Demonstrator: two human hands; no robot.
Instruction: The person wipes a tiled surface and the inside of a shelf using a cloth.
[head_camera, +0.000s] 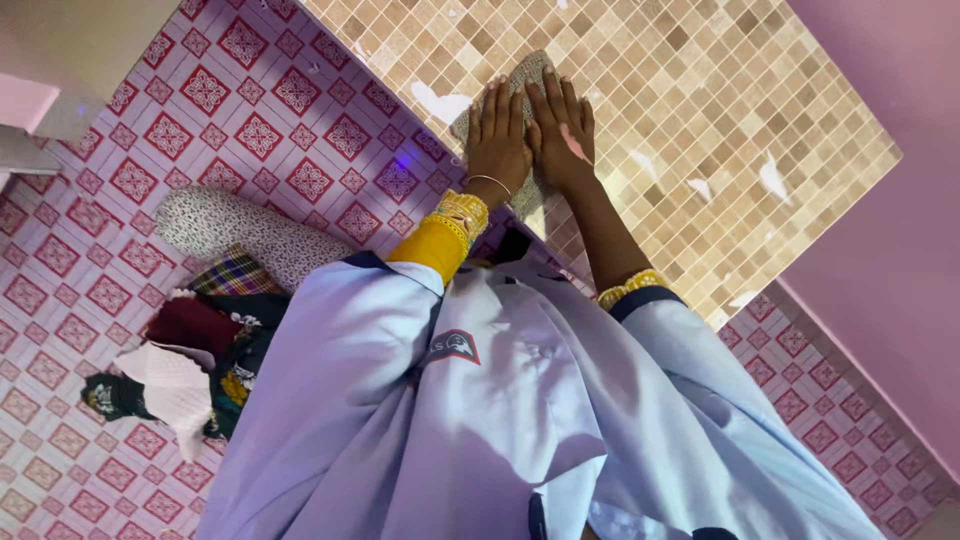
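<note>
Both my hands press flat, side by side, on a grey patterned cloth that lies on a floor of small beige and brown mosaic tiles. My left hand covers the cloth's left part, fingers together and stretched forward. My right hand lies beside it on the cloth's right part. Gold bangles and yellow cuffs show at both wrists. My pale lilac garment fills the lower part of the view.
Red and pink patterned tiles cover the floor at left. A heap of mixed clothes and a speckled grey cloth lie there. A pink wall runs along the right. White smears mark the mosaic tiles.
</note>
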